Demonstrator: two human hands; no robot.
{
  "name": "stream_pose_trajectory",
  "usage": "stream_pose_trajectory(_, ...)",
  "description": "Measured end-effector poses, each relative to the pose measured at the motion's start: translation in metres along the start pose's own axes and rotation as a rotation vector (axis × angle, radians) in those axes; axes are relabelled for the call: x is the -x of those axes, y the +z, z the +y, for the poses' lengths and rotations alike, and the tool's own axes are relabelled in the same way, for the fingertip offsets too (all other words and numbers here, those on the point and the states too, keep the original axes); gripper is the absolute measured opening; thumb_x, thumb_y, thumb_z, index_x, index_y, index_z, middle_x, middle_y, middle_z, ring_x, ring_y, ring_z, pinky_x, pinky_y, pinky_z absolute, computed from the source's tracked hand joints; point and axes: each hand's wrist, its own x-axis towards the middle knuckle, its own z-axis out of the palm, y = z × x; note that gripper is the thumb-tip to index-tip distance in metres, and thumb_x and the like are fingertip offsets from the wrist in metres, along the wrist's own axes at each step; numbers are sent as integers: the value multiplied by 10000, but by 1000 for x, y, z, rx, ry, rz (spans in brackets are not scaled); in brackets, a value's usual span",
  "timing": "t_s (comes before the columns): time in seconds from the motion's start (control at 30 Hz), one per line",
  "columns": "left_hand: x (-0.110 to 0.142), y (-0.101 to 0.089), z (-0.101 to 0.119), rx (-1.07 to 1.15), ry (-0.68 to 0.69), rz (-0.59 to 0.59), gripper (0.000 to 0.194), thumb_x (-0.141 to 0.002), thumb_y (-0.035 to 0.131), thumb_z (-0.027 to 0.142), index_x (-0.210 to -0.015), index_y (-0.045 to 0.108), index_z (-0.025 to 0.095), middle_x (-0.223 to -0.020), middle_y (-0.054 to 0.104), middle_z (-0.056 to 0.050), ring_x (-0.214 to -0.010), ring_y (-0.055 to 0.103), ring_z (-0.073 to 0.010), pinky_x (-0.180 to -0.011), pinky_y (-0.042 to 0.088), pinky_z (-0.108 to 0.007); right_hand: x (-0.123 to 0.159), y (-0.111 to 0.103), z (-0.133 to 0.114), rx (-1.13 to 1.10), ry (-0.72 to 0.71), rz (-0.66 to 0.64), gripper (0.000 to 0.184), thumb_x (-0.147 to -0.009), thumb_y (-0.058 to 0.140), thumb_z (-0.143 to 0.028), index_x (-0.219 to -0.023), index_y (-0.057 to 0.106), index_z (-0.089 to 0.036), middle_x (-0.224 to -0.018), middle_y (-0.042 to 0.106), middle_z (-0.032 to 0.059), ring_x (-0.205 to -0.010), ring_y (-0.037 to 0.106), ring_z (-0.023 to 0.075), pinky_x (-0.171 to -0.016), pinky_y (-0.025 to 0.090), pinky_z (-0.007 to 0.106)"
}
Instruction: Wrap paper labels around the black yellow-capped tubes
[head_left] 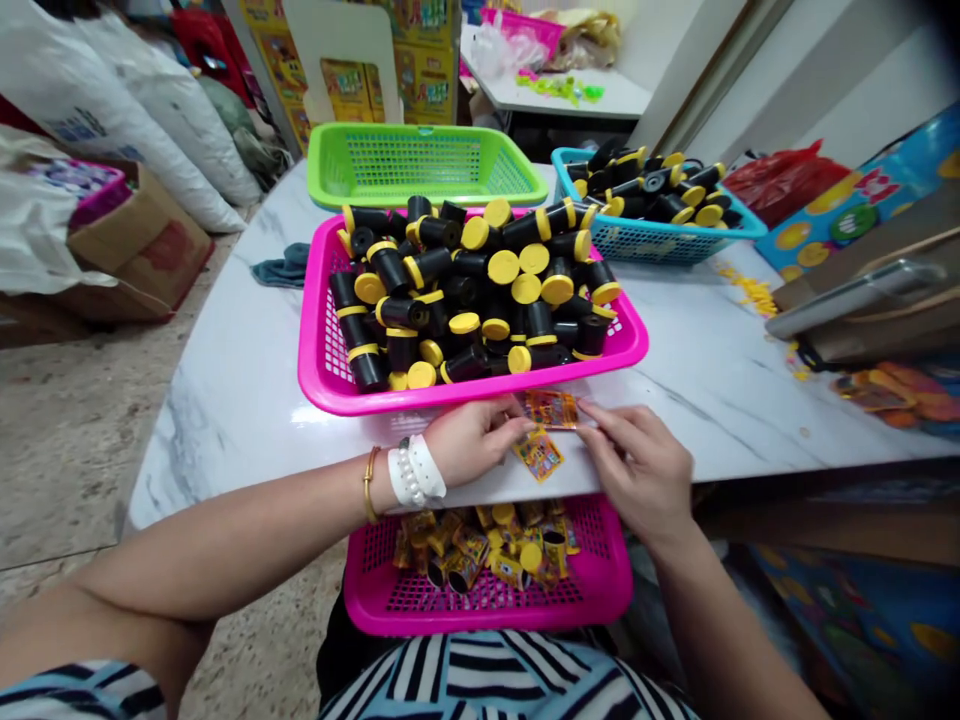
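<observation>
Cardboard box (161, 245) way off left, then pink basket (420, 401) of black tubes (388, 268) kinda crowding in behind, blue basket (667, 243) past that. Left hand (480, 437) by the wrapper (553, 409) between hands, can't tell if gripping; right hand (637, 468) angled in, pinching its right end.

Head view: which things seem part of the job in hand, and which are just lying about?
Likely in the job: printed wrappers at the left hand and right hand; yellow-capped black canisters; upper pink basket; lower pink basket.

Apparently lying about: dark cloth; red bag; white sacks; cardboard box.
</observation>
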Motion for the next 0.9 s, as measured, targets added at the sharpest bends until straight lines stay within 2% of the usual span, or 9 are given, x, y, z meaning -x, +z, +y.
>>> stream_pose_trajectory(0.13, 1, 0, 1, -8, -35, 12, 251, -961, 488, 419, -835, 549, 210, -593, 533, 40, -548, 487, -132, -536, 340, -233, -14, 9, -7, -50, -23, -12, 193, -893, 704, -175, -1066, 781, -211, -797, 634, 25, -705, 613, 152, -642, 530, 288)
stream_pose_trajectory(0.23, 1, -1, 1, -105, -32, 57, 233, -958, 490, 396, -863, 581, 203, -630, 568, 21, -594, 529, -149, -563, 358, -243, 5, 7, -24, -40, -53, -71, 285, -881, 727, -166, -1163, 742, -201, -791, 630, 22, -718, 587, 157, -660, 507, 298)
stream_pose_trajectory(0.33, 1, -1, 1, -241, -52, 39, 236, -932, 532, 408, -901, 618, 189, -645, 601, 7, -582, 533, -155, -551, 335, -254, 27, 10, -34, 15, -63, -141, 161, -895, 710, -153, -1053, 739, -167, -738, 626, 22, -697, 562, 165, -664, 488, 312)
stream_pose_trajectory(0.43, 4, -1, 3, -324, -20, 19, 336, -890, 609, 497, -936, 664, 168, -617, 595, 8, -551, 512, -150, -537, 310, -255, 37, 18, -35, 22, -56, -99, 75, -904, 675, -108, -930, 719, -163, -720, 620, 24, -685, 559, 161, -658, 483, 308)
stream_pose_trajectory(0.53, 6, 0, 4, -297, 46, -3, 432, -845, 665, 562, -986, 703, 155, -657, 619, 0, -582, 527, -147, -551, 334, -244, 35, 23, -35, 23, -87, 3, 130, -894, 674, -85, -976, 719, -175, -725, 626, 22, -672, 558, 156, -638, 473, 298)
stream_pose_trajectory(0.63, 5, 0, 4, -161, 116, -79, 306, -882, 649, 449, -922, 719, 154, -760, 675, -17, -690, 584, -149, -628, 401, -230, 30, 19, -39, 19, -116, 92, 241, -861, 708, -73, -1064, 730, -202, -760, 645, 22, -671, 566, 149, -645, 484, 295)
stream_pose_trajectory(0.7, 4, 0, 4, -69, 137, -108, 245, -912, 607, 358, -837, 710, 149, -790, 686, -22, -742, 599, -146, -685, 429, -230, 28, 14, -41, -38, -48, 120, 313, -843, 747, -123, -1140, 721, -218, -819, 652, 30, -708, 594, 154, -656, 513, 291)
stream_pose_trajectory(0.8, 4, -1, 4, -17, 145, -122, 231, -903, 616, 323, -785, 702, 144, -753, 656, -13, -718, 574, -137, -680, 426, -233, 24, 6, -40, -264, 255, 49, 459, -879, 729, -273, -1321, 625, -205, -951, 665, 57, -725, 633, 150, -594, 538, 261)
stream_pose_trajectory(0.9, 8, 1, 6, 30, 148, -69, 214, -861, 686, 357, -842, 708, 144, -704, 614, 12, -649, 523, -116, -609, 390, -221, 22, 4, -37, -448, 450, -104, 242, -923, 675, -317, -1118, 709, -178, -799, 676, 15, -590, 608, 117, -508, 500, 214)
